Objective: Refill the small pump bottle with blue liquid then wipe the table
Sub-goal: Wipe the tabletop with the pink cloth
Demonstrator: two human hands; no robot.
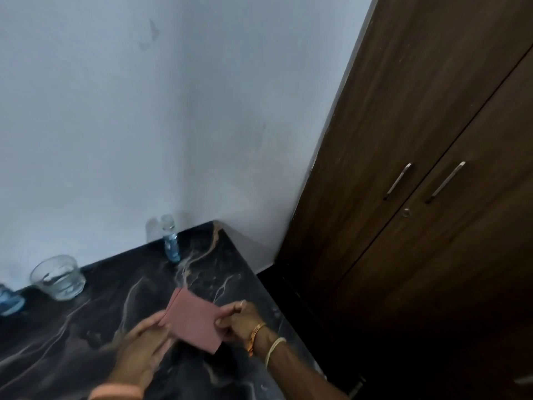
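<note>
A folded pink cloth (193, 321) is held just above the dark marble table (86, 342), between both my hands. My left hand (144, 350) holds its left edge with the fingers laid along it. My right hand (239, 320) pinches its right edge between thumb and fingers. A small clear bottle with blue liquid (170, 239) stands upright at the back of the table against the wall. At the far left edge, part of another bottle with blue liquid (10, 301) shows, mostly cut off.
A clear glass tumbler (59, 277) stands at the back left near the wall. The table's right edge runs diagonally beside a dark gap and a brown wooden cupboard (432, 197) with two metal handles. A pale wall rises behind the table.
</note>
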